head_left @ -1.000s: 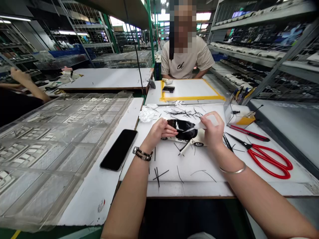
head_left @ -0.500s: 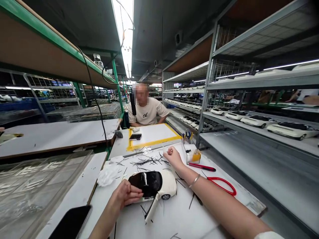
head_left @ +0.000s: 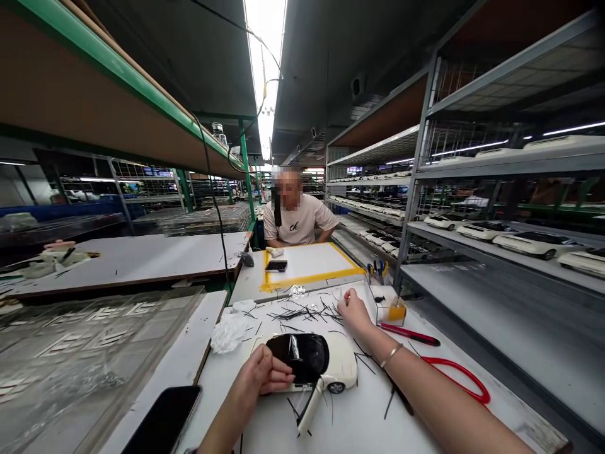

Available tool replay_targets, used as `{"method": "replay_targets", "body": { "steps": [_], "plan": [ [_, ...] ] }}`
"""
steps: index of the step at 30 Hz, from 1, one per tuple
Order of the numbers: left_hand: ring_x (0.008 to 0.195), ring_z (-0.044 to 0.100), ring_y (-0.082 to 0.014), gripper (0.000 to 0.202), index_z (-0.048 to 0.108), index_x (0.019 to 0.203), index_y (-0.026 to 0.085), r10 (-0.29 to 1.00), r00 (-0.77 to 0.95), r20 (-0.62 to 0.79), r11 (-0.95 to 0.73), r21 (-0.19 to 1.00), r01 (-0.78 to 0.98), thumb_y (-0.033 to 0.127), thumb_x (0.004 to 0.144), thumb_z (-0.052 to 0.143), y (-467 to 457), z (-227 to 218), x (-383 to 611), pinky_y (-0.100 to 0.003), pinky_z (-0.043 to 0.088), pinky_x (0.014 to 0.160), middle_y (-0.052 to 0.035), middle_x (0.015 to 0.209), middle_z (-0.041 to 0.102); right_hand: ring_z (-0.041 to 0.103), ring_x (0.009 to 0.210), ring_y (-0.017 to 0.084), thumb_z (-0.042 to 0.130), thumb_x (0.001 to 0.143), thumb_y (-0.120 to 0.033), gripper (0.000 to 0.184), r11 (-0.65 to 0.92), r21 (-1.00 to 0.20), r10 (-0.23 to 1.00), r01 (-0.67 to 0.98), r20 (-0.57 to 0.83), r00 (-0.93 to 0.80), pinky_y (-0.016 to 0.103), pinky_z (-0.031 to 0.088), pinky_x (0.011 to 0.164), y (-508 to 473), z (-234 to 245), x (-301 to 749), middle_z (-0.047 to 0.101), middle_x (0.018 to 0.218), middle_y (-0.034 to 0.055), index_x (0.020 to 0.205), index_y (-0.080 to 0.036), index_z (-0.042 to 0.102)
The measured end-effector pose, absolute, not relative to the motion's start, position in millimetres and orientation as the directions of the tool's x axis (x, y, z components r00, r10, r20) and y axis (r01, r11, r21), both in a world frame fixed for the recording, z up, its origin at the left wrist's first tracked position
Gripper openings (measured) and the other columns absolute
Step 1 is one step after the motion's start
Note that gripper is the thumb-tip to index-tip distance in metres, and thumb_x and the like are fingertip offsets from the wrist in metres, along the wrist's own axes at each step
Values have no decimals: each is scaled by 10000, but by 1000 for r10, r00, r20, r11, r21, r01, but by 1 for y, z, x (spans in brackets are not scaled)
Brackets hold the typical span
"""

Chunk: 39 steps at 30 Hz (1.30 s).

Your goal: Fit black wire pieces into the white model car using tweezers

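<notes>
Since one second ago the right hand (head_left: 355, 312) has moved off the roof of the white model car (head_left: 305, 359) to a spot beyond it, while the left hand (head_left: 253, 381) has stayed at the car. In the head view, the only one, the car stands on its wheels on the white tabletop (head_left: 274, 432), its long axis running left to right across the person's front. The left hand is nearer: its fingers, extended and pressed together, touch the car's near side by the black roof, with most of the body to their right and beyond; whether they pinch anything I cannot tell. A white door (head_left: 311, 408) stands open, to their right and closer to the person. From the right hand's curled fingers, well apart, the car lies back toward the person and leftward. A pale object shows at those fingertips, but whether it is gripped is unclear; thin black strips (head_left: 299, 313) lie scattered to their left.
</notes>
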<state>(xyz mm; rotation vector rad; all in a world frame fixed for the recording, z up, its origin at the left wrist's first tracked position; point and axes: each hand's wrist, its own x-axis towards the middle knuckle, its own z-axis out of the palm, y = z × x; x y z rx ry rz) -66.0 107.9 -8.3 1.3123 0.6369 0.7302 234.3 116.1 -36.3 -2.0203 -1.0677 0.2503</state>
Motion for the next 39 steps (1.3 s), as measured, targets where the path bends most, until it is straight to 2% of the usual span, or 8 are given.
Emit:
{"method": "replay_targets", "body": {
  "steps": [7, 12, 15, 18, 23, 30, 36, 39],
  "plan": [
    [777, 708, -245, 605, 386, 662, 203, 776, 630, -26, 119, 987, -106, 746, 605, 646, 111, -10, -66, -344, 574, 714, -79, 803, 716, 551, 791, 163, 550, 861, -268, 323, -379, -586, 814, 716, 156, 559, 301, 441, 693, 99, -22, 223, 568, 964, 70, 1140, -123, 473],
    [770, 710, -244, 592, 389, 663, 204, 779, 627, -26, 122, 986, -111, 735, 618, 648, 111, -10, -65, -348, 576, 710, -72, 797, 720, 487, 1054, 281, 470, 826, -117, 248, -210, -344, 928, 915, 223, 297, 355, 380, 813, 43, -4, 212, 548, 1108, 154, 1069, -126, 521],
    [771, 709, -242, 602, 397, 657, 200, 785, 618, -30, 117, 988, -100, 748, 610, 642, 110, -8, -65, -340, 572, 706, -79, 796, 722, 510, 963, 261, 445, 793, -44, 255, -59, -196, 984, 979, 151, 89, 323, 362, 739, 4, -1, 219, 589, 969, 104, 960, -170, 591],
    [776, 709, -241, 603, 402, 656, 196, 787, 616, -39, 125, 988, -96, 748, 611, 641, 109, -7, -65, -338, 569, 704, -85, 804, 726, 524, 852, 214, 429, 709, 51, 381, 87, -94, 995, 992, 47, -83, 286, 326, 654, -23, -4, 234, 596, 869, 61, 905, -201, 637],
    [766, 710, -248, 624, 389, 650, 194, 785, 618, -47, 146, 983, -111, 753, 582, 657, 110, -6, -65, -344, 572, 689, -90, 792, 727, 510, 834, 195, 455, 644, 74, 489, 222, 3, 975, 975, -9, -221, 285, 319, 664, -36, -12, 254, 598, 877, 45, 977, -221, 657],
    [741, 710, -224, 618, 384, 663, 195, 791, 611, -30, 129, 984, -120, 760, 612, 627, 109, -8, -66, -306, 566, 664, -86, 784, 724, 478, 801, 204, 441, 808, -38, 207, 346, 161, 931, 924, 66, -359, 334, 286, 684, -34, -26, 262, 565, 775, 46, 763, -185, 580],
    [714, 708, -215, 628, 375, 660, 194, 789, 614, -22, 133, 982, -136, 769, 605, 620, 111, -11, -65, -292, 561, 636, -84, 753, 718, 414, 693, 178, 435, 794, -46, 170, 431, 326, 830, 842, 224, -511, 322, 276, 649, -41, -15, 261, 509, 740, 36, 810, -190, 524],
    [720, 709, -220, 622, 381, 663, 191, 785, 619, -17, 129, 982, -137, 763, 613, 621, 112, -13, -65, -295, 562, 639, -92, 763, 716, 388, 669, 174, 436, 774, -61, 123, 405, 313, 825, 859, 279, -491, 323, 296, 647, -45, -5, 258, 484, 707, 35, 763, -178, 472]
  ]
}}
